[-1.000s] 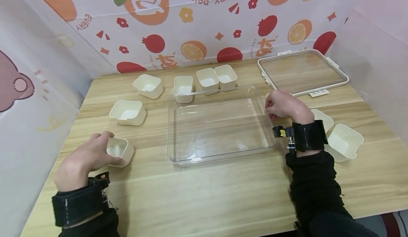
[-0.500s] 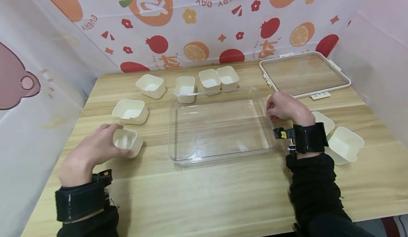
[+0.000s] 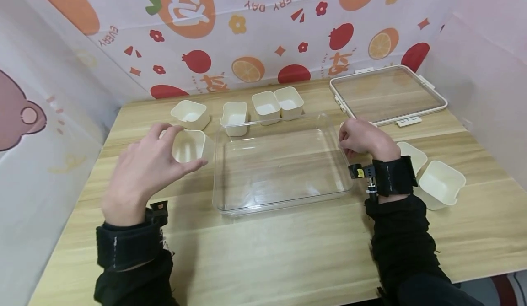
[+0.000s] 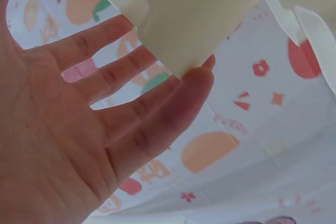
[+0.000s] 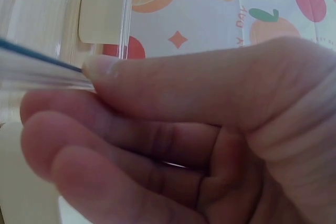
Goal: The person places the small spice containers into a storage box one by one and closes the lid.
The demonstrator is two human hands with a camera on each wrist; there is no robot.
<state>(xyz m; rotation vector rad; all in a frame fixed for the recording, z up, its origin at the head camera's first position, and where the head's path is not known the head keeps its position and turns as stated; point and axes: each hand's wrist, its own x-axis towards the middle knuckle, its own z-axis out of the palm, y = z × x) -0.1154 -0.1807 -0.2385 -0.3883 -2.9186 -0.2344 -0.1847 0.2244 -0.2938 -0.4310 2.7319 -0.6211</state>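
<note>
My left hand grips a small cream plastic box between thumb and fingers, close to the left wall of a clear rectangular bin. The left wrist view shows the thumb and fingertips at the edges of this cream box. My right hand pinches the bin's right rim; in the right wrist view the thumb lies on the clear edge. Nothing shows inside the bin. Another cream box on the left is hidden behind my left hand.
Several cream boxes stand behind the bin, such as a box at the back left and a middle one. To the right, two boxes stand near my forearm, one a tilted box. A clear lid with a white frame lies at the back right.
My left hand has lifted the cream box from the table's left side and carried it forward and right, towards the bin. My right hand has stayed at the bin's right rim.
</note>
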